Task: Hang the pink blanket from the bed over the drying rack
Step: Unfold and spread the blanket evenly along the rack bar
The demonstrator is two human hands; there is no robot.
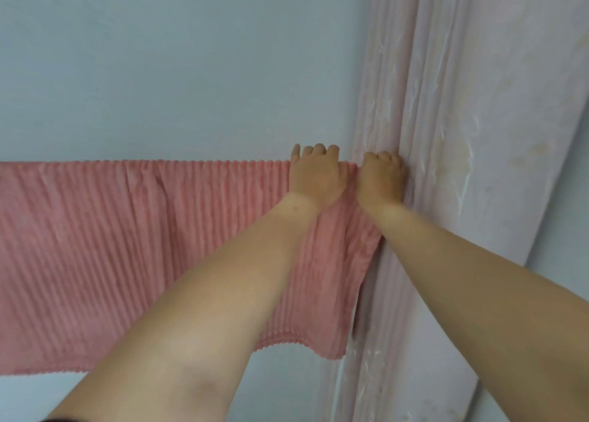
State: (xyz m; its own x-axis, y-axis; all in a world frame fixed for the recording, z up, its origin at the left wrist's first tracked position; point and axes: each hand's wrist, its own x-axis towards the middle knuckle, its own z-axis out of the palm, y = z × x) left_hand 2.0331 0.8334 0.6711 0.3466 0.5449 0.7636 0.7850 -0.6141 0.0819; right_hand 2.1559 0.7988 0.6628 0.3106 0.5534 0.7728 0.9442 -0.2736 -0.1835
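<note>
the pink blanket (134, 249) hung draped over a horizontal support hidden under its top fold, spread flat against the pale blue wall (178, 64), its scalloped lower hem hanging free. both arms reached up to its right end. the left hand (317, 174) was curled over the top edge, fingers hooked behind the fold. the right hand (382, 178), just beside it, was clenched on the blanket's top right corner, against the pale curtain (452, 134).
</note>
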